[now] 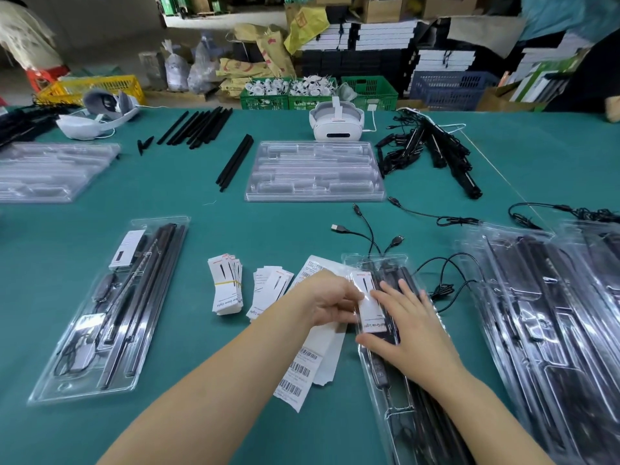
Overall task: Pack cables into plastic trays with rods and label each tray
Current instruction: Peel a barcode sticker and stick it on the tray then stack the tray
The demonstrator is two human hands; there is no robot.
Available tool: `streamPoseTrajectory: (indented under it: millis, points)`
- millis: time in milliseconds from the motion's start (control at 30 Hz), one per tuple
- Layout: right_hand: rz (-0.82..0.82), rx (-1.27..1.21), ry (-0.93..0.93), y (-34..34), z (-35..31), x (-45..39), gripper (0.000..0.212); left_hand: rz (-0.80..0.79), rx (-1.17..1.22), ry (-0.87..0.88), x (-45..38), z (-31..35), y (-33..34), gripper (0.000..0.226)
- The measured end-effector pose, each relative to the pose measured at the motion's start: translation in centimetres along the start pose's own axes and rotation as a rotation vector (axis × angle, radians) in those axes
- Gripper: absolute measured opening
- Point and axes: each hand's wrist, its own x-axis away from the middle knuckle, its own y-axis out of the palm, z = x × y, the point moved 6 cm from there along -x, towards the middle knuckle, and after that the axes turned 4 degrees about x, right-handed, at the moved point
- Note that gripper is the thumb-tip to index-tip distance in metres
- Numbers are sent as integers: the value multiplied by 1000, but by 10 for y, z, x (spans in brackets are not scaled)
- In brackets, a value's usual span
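Hands meet over the packed tray [396, 347] lying in front of me on the green table [302, 223]. My right hand [407, 327] lies flat on it, fingers straight and slightly spread, pressing the white label card [365, 297] down. My left hand [330, 298] pinches that card's left edge. Barcode sheets [307, 364] lie just left of the tray, card bundles [226, 286] beyond.

A: Site type? Packing workshop, warehouse floor.
B: Evidence?
A: Long green-covered worktable [268, 223]; stacked clear plastic blister trays [313, 171]; green plastic crates [265, 99] of small white parts; stacked black-and-white flat boxes [355, 38]; brown paper sacks [248, 65] behind.
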Motion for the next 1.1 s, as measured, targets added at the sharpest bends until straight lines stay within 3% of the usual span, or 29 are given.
streamPoseTrajectory:
  millis: [267,467,533,667,767,833,933,1100]
  points:
    - [4,-69,25,-1,1,-1,85,96,0,51,-5,-3,2,22]
    - [-11,-78,37,1,3,1,85,116,-123,44,-5,4,0,3]
    - [-18,-67,40,2,3,0,86,135,-200,68,-6,9,-1,7]
    - [-15,-51,41,2,3,1,88,172,-483,105,-7,23,-8,19]
    - [-32,-9,32,3,2,1,88,273,-1006,151,-9,37,-16,42]
    - [-46,19,31,5,2,0,86,380,-1192,208,-10,48,-19,51]
    - [-51,38,28,5,1,0,86,365,-1114,208,-14,53,-20,44]
    - [-48,81,23,7,0,1,89,303,-762,149,-22,50,-22,30]
